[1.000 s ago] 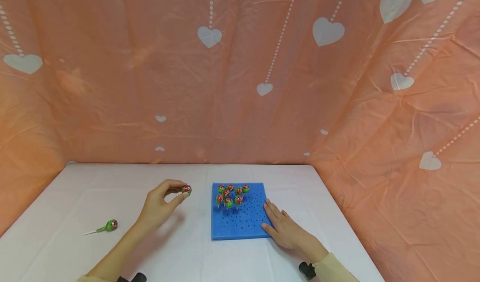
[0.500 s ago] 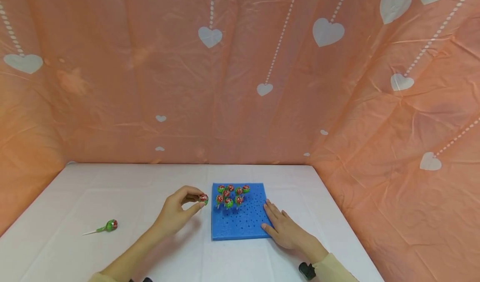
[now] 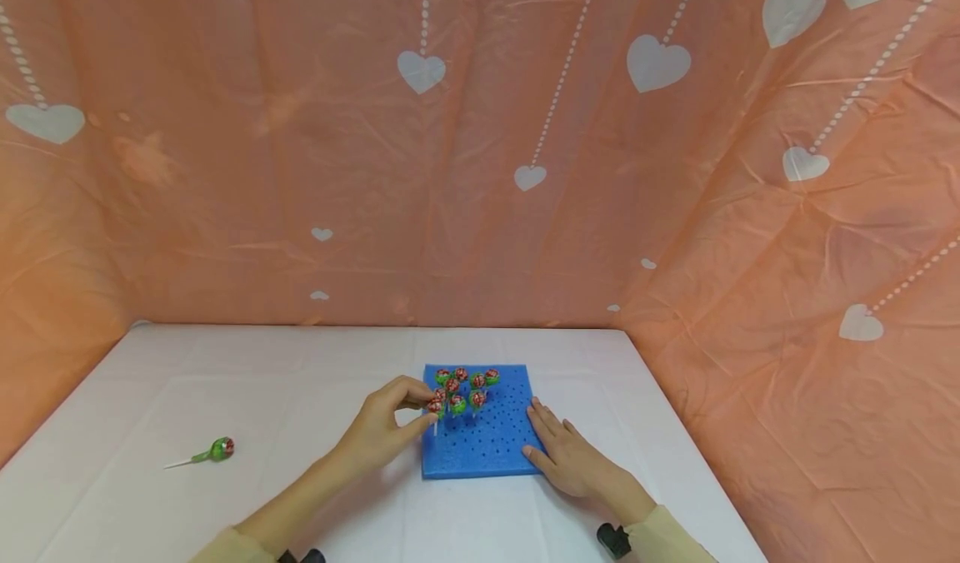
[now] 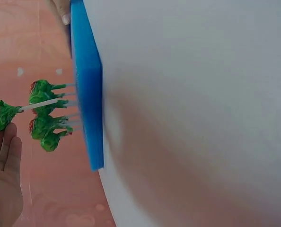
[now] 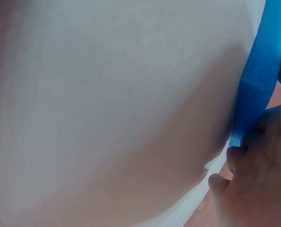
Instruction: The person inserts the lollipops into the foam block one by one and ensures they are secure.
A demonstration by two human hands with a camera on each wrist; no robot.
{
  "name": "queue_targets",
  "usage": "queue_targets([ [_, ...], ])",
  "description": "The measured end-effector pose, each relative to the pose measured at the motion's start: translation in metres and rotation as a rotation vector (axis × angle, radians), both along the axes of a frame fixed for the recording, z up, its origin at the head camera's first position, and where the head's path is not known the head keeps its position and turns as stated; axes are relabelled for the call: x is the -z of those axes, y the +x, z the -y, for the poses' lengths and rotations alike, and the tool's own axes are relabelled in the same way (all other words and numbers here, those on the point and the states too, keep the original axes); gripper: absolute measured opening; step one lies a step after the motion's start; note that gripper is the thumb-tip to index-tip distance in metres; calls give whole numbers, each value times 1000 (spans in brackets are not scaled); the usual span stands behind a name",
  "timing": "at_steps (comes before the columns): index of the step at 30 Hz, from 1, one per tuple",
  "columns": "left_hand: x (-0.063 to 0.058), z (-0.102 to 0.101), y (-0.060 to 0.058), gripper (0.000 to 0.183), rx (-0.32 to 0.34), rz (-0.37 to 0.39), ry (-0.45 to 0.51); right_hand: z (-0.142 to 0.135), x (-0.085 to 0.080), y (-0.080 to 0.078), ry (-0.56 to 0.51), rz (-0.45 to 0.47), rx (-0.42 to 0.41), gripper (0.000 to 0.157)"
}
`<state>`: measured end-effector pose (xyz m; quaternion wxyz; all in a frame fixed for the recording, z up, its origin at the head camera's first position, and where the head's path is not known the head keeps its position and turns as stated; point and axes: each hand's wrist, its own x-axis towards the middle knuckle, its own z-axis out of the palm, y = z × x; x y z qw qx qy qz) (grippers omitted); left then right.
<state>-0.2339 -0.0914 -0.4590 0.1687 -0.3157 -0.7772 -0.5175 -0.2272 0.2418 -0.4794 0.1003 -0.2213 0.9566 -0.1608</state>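
My left hand point(image 3: 385, 426) pinches a lollipop point(image 4: 7, 116) by its red and green wrapped head. Its white stick points toward the blue foam board point(image 3: 480, 450), tip apart from the board in the left wrist view. In the head view this lollipop overlaps the left edge of the board. Several lollipops point(image 3: 477, 399) stand upright in the board's far left part, their sticks in its small holes. My right hand point(image 3: 568, 461) rests on the board's right edge, fingers extended; the right wrist view shows this hand point(image 5: 259, 184) against the board's side.
Another lollipop point(image 3: 222, 448) lies on the white table point(image 3: 315, 513) at the left, its stick pointing left. Orange cloth with pale hearts point(image 3: 480, 238) hangs behind the table and along both sides.
My left hand has carried the lollipop to the right, from over the bare table to over the board's left edge. The right hand and the board have stayed in place.
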Motion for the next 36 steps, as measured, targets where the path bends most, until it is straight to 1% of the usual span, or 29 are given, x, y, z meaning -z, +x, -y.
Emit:
queue_targets([
  [5, 0, -5, -1, 25, 5, 41, -48, 1, -1, 1, 2, 8, 6, 76],
  [10, 2, -9, -2, 23, 20, 53, -75, 1, -2, 1, 0, 7, 7, 75],
  [15, 4, -11, -3, 22, 11, 38, -95, 1, -2, 1, -4, 9, 7, 74],
  [19, 5, -12, -3, 22, 20, 10, -105, 1, -2, 1, -2, 10, 7, 75],
  [22, 5, -12, -3, 22, 22, 28, -113, 1, -2, 1, 1, 13, 8, 75],
  [28, 5, -13, -4, 21, 7, 100, -160, 1, -2, 1, 3, 16, 10, 76],
  [33, 8, -14, -6, 21, -8, 122, -199, 1, -2, 1, 1, 15, 9, 76],
  [36, 8, -14, -5, 21, -23, 119, -231, 1, -2, 0, 2, 10, 8, 76],
])
